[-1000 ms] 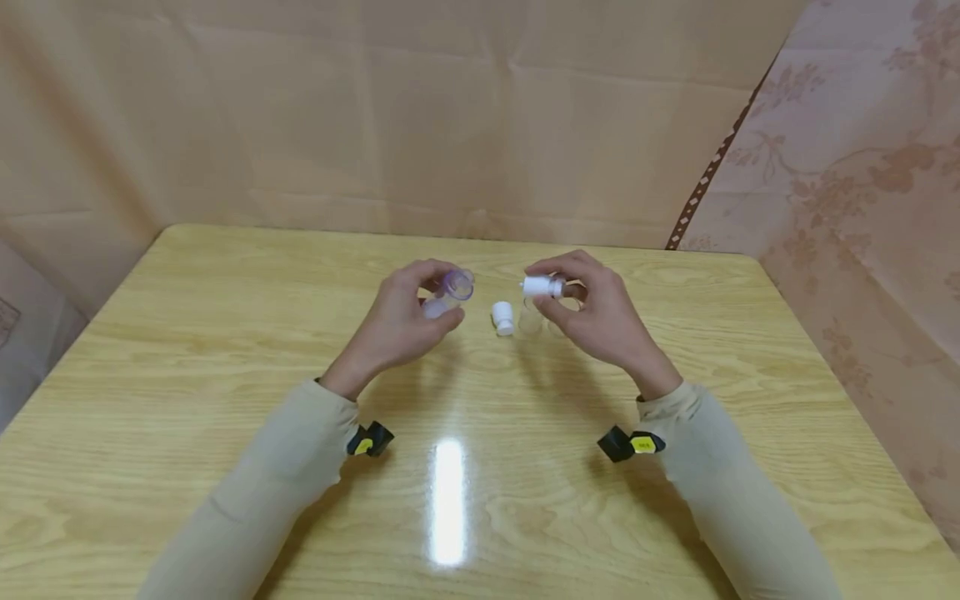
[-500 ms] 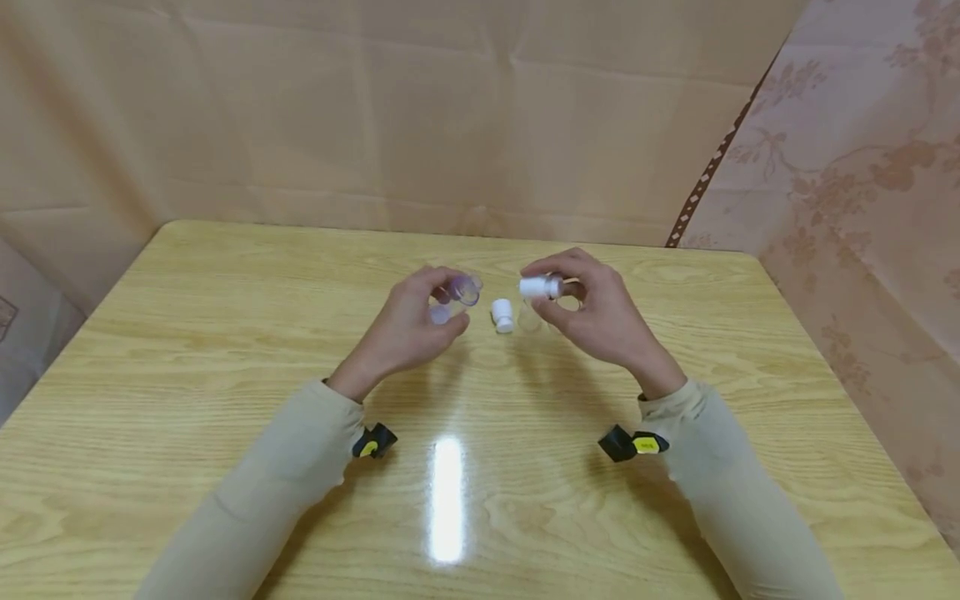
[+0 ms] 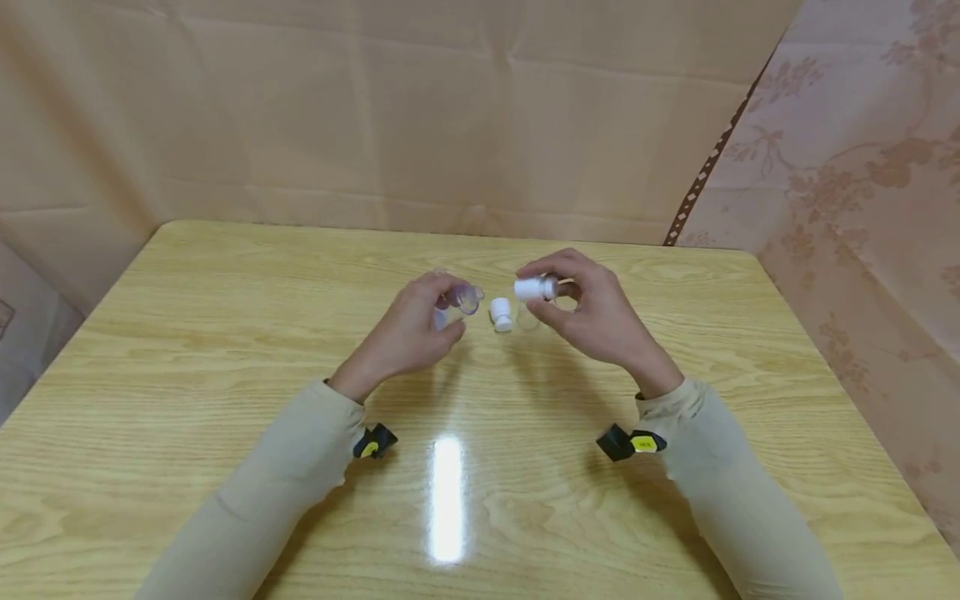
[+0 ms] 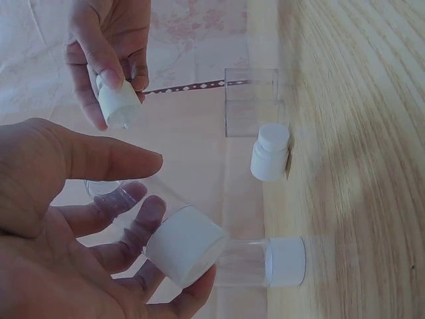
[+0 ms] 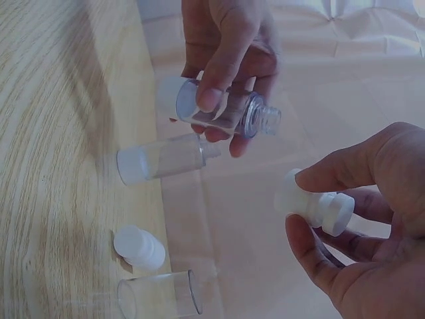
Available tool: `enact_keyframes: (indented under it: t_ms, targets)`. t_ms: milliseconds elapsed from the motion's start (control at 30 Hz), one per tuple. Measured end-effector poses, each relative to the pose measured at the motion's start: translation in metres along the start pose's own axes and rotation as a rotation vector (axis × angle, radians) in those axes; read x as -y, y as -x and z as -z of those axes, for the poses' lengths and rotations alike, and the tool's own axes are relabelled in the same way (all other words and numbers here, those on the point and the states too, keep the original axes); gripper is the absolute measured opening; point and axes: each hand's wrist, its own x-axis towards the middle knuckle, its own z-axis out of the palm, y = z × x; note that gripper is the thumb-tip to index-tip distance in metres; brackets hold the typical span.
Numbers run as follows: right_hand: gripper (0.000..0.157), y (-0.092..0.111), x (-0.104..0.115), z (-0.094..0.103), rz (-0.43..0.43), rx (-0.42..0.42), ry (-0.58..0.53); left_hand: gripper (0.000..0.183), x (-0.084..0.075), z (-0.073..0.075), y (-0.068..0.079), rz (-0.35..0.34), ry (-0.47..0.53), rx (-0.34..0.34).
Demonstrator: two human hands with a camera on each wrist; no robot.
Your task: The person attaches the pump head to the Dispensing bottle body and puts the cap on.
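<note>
- Left hand curls round the clear bottle, raised off the counter; keeping this grip steady seems best. The bottle's long axis tilts from upright, neck up and rightward.
- Right hand pinches a white fitting, wide end aimed left and down; lining both axes up looks wise.
- On the counter between: second white fitting, clear cylinder, upright second bottle.

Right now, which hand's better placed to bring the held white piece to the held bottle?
Right hand, likely: it pinches the white piece. The left hand holds the bottle, bare neck pointing rightward.
</note>
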Motion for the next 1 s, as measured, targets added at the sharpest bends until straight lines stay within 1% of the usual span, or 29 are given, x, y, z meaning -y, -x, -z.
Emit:
enact_keyframes:
  t_ms: [133, 233, 367, 600, 867, 1000]
  targets:
    - [0.032, -0.0005, 0.0008, 0.0001, 0.005, 0.007, -0.017, 0.042, -0.0019, 0.0000, 0.0007, 0.030, -0.013, 0.016]
    - [0.032, -0.0007, 0.0015, 0.0001, 0.008, 0.009, -0.028, 0.044, -0.0029, -0.0003, 0.0012, 0.043, -0.018, 0.015]
    - [0.032, -0.0011, 0.0021, -0.0003, 0.002, 0.014, -0.030, 0.043, -0.0040, -0.0015, 0.0015, 0.041, -0.011, -0.002]
    - [0.031, -0.0022, 0.0003, -0.0018, -0.010, 0.028, -0.032, 0.041, -0.0045, -0.0027, 0.0014, 0.066, -0.015, -0.023]
    - [0.030, -0.0019, 0.0008, -0.0035, -0.004, 0.041, -0.047, 0.041, -0.0038, -0.0052, 0.0001, 0.087, -0.005, 0.000]
    - [0.030, -0.0013, 0.0017, -0.0046, 0.002, 0.051, -0.040, 0.040, -0.0044, -0.0058, 0.0000, 0.084, -0.004, 0.006]
